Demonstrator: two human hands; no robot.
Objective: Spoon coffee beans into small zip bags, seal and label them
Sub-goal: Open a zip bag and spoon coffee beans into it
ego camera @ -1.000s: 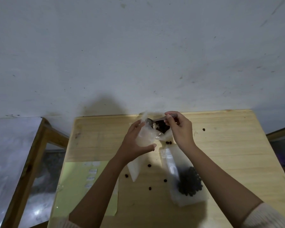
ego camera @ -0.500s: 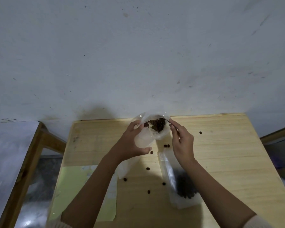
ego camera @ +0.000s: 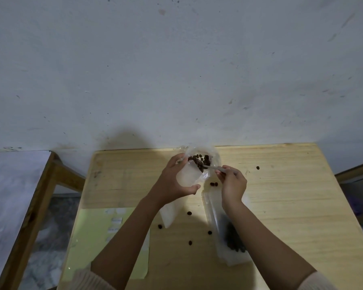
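My left hand holds a clear plastic bag open near the table's far edge; dark coffee beans lie inside it. My right hand pinches the handle of a small spoon, whose bowl reaches into the beans. A small zip bag with a clump of beans lies flat under my right forearm. Another empty zip bag lies partly under my left wrist. Several loose beans are scattered on the wood.
The wooden table stands against a white wall. A pale green label sheet with white stickers lies at the front left. A wooden frame stands to the left of the table.
My right hand has drawn back to the right and now holds the spoon lower at the bag's mouth. The bag has opened wider, showing more beans.
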